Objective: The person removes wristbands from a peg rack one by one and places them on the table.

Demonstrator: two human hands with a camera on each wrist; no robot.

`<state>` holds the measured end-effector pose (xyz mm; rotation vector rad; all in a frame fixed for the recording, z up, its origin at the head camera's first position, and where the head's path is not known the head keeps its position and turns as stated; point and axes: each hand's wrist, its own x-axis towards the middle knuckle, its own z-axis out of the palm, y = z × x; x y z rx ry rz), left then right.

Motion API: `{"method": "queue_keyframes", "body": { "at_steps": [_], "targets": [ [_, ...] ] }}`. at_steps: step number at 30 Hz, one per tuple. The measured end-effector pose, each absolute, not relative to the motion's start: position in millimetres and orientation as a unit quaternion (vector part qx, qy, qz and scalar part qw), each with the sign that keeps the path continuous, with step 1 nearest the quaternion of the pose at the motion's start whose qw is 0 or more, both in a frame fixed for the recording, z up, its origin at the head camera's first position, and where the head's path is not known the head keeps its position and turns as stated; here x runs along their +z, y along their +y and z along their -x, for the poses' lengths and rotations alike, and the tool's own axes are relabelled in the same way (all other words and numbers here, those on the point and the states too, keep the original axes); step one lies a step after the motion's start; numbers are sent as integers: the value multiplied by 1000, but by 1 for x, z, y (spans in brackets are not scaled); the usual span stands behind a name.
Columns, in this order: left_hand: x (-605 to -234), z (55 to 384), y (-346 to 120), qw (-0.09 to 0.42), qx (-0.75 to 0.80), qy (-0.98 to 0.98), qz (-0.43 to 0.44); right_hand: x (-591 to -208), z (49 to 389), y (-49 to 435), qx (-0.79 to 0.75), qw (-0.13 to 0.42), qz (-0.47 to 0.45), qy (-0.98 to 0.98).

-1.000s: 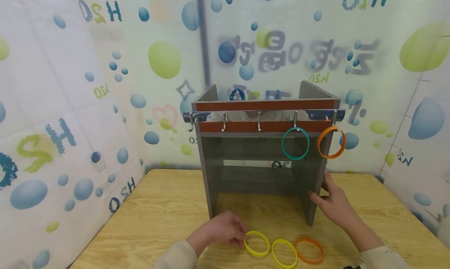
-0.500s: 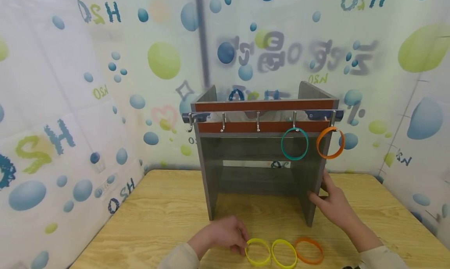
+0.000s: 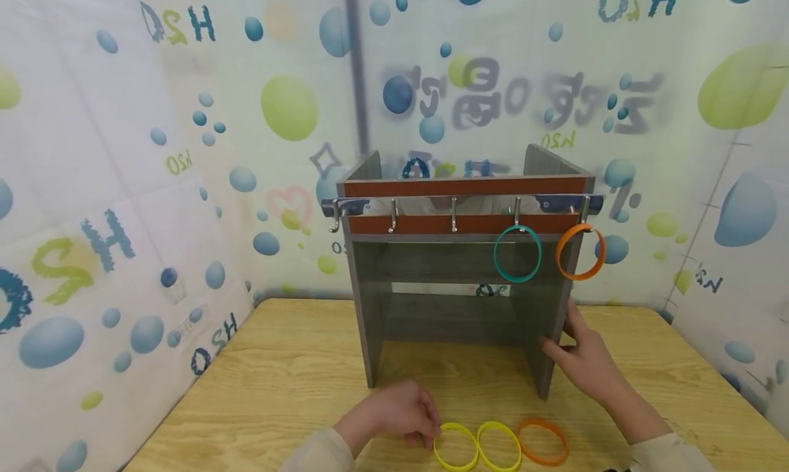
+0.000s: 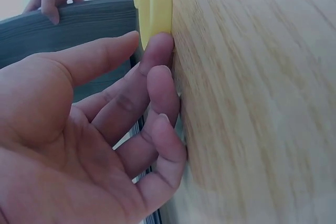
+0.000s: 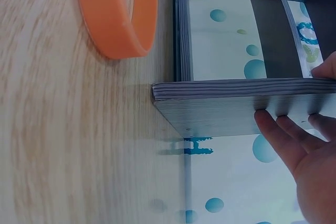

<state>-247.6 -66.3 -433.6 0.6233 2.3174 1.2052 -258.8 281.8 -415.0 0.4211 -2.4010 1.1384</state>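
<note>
My left hand is low over the table, its index fingertip touching the left edge of a yellow wristband. In the left wrist view the thumb stands apart from the band and the other fingers are loosely bent. My right hand grips the right side panel of a grey wooden shelf, thumb inside and fingers outside. A second yellow wristband lies against the first, with an orange wristband to its right. From the shelf's hooks hang a teal wristband and another orange wristband.
A metal hook rail runs across the shelf's red-brown front, with several hooks. The shelf stands on a wooden table. Behind it is a patterned curtain with bubbles and letters.
My left hand has shifted slightly right and toward me, and the left yellow wristband has slid with it against the other yellow one. The right hand keeps its place.
</note>
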Motion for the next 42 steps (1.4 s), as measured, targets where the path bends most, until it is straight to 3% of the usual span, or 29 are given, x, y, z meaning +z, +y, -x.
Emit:
{"method": "queue_keyframes", "body": {
  "at_steps": [13,27,42],
  "targets": [
    [-439,256,-46,190,428,859,-208,-418,263,284,406,241,-156,-868],
    [-430,260,-42,192,428,862,-194,-416,261,283,407,229,-147,-872],
    [-388,268,-45,147,431,859,-233,-414,259,281,408,210,-130,-879]
  ]
}}
